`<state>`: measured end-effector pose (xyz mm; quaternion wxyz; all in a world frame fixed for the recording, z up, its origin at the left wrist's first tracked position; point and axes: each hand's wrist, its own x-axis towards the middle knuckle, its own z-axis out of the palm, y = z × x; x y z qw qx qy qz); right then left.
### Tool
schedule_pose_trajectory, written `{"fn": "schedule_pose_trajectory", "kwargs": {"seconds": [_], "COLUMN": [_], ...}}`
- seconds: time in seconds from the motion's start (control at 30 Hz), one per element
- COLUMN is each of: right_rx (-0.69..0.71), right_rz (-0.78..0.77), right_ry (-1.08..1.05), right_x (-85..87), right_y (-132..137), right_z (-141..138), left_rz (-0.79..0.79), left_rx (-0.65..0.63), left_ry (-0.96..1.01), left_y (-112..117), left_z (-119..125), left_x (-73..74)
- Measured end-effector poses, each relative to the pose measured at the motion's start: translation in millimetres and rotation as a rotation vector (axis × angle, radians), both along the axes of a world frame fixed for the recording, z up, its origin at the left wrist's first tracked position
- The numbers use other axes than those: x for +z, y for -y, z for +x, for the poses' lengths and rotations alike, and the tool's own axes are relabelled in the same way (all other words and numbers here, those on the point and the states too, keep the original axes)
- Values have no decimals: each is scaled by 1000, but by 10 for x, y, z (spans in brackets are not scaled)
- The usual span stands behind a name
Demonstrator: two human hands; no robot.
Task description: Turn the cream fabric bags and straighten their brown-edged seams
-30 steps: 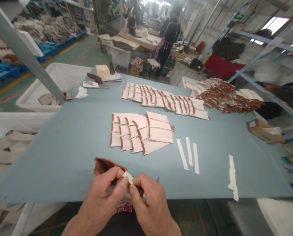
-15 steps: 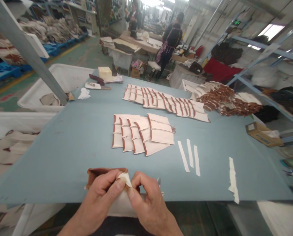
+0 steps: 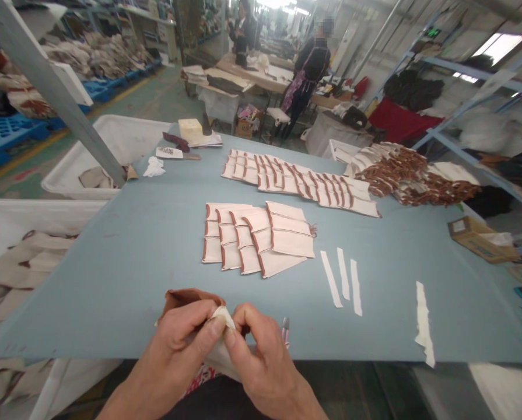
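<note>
A brown and cream fabric piece (image 3: 189, 296) is held at the near table edge. My left hand (image 3: 177, 344) pinches it between thumb and forefinger, with a white bit of tape or cloth (image 3: 223, 316) folded over its corner. Close against it, my right hand (image 3: 261, 350) has its thumb and curled forefinger on the same corner. The fingers hide most of that spot. Beyond my hands lie overlapping cream pieces with brown edges (image 3: 287, 230). A pen-like tool (image 3: 286, 331) rests just right of my right hand.
White strips (image 3: 331, 279) lie right of centre, and a longer one (image 3: 423, 321) farther right. A row of cream pieces (image 3: 300, 181) and a brown-edged heap (image 3: 400, 169) stand behind. White bins (image 3: 107, 125) flank the left side; a cardboard box (image 3: 483, 239) sits right. A person (image 3: 307, 70) stands beyond.
The brown part of the fabric has tilted upward, and its cream lower part has shifted, showing patterned red cloth below. Both hands keep their pinch. The view has shifted slightly.
</note>
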<state>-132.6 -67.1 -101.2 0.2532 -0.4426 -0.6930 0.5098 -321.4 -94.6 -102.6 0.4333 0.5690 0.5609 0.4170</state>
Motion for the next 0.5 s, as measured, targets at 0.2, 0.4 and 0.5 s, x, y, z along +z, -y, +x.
{"fn": "schedule_pose_trajectory", "kwargs": {"seconds": [0.2, 0.4, 0.5], "right_rx": [-29, -106, -171], "right_rz": [48, 185, 102], "right_ry": [5, 90, 82], "right_x": [-157, -321, -319], "right_y": [-24, 46, 64], "right_z": [93, 118, 177], "left_rz": [-2, -110, -79], "left_rx": [-57, -87, -18], "left_ry": [-142, -210, -201], "left_y": [-92, -90, -71], "left_z": [77, 103, 90], "left_x": [-11, -149, -379]}}
